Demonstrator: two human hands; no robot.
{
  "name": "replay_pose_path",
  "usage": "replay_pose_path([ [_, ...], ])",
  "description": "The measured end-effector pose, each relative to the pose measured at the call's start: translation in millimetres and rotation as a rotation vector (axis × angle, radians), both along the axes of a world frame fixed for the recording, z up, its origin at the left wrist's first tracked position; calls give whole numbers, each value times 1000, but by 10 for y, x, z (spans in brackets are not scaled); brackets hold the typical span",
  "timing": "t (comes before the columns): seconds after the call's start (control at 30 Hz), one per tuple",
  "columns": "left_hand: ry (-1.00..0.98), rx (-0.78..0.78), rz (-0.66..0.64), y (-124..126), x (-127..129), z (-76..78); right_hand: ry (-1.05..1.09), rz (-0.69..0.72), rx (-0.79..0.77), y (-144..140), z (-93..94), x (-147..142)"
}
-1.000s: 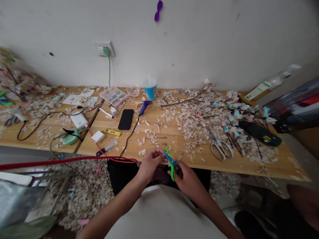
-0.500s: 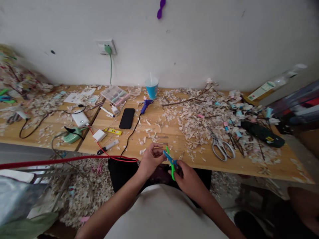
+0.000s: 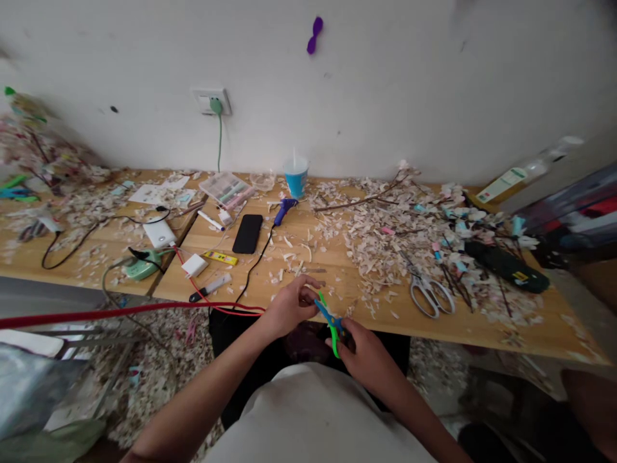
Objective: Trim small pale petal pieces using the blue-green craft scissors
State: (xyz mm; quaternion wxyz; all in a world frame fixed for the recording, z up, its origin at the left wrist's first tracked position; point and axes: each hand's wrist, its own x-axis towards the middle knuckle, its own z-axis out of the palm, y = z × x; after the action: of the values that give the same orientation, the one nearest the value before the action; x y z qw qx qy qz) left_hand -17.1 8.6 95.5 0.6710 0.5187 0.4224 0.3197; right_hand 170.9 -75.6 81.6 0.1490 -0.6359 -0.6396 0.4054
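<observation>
My right hand [image 3: 355, 347] grips green-and-blue scissors [image 3: 332, 321] by the handles, just off the table's front edge. Their blades point up and to the left, slightly parted. Beside the blade tips is my left hand [image 3: 295, 301], its fingers curled together in a pinch; whatever lies between them is too small to make out. Pale petals and shavings [image 3: 371, 238] cover much of the wooden table [image 3: 270, 283] beyond my hands. A second pair of scissors with grey handles [image 3: 430, 296] rests among them to the right.
Behind my hands lie a black phone [image 3: 247, 233], a purple glue gun [image 3: 285, 209] and a blue cup [image 3: 295, 177]. A red cable [image 3: 144, 310] crosses low at the left. Flower branches [image 3: 361, 203] and a dark green pouch [image 3: 506, 267] are on the right.
The view has tipped up slightly, so the table sits lower. My hands stay close together; the scissor blades look a little less spread than before.
</observation>
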Motion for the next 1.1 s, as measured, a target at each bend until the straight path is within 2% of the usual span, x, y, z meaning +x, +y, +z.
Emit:
replay_pose_path([
  [0.1, -86, -114, 38, -45, 50, -34, 19, -31, 8, -14, -3, 2],
  [0.27, -377, -442, 253, -270, 217, -173, 20, -55, -4, -47, 17, -10],
  [0.43, -530, -552, 346, -402, 307, -217, 26, -52, -11, -62, 0, 7],
  [0.73, -392, -400, 293, -339, 289, -197, 20, -37, 7, -40, -8, 21],
  [1.1, -56, -151, 233, -284, 238, -78, 2, -36, 5, -37, -1, -2],
])
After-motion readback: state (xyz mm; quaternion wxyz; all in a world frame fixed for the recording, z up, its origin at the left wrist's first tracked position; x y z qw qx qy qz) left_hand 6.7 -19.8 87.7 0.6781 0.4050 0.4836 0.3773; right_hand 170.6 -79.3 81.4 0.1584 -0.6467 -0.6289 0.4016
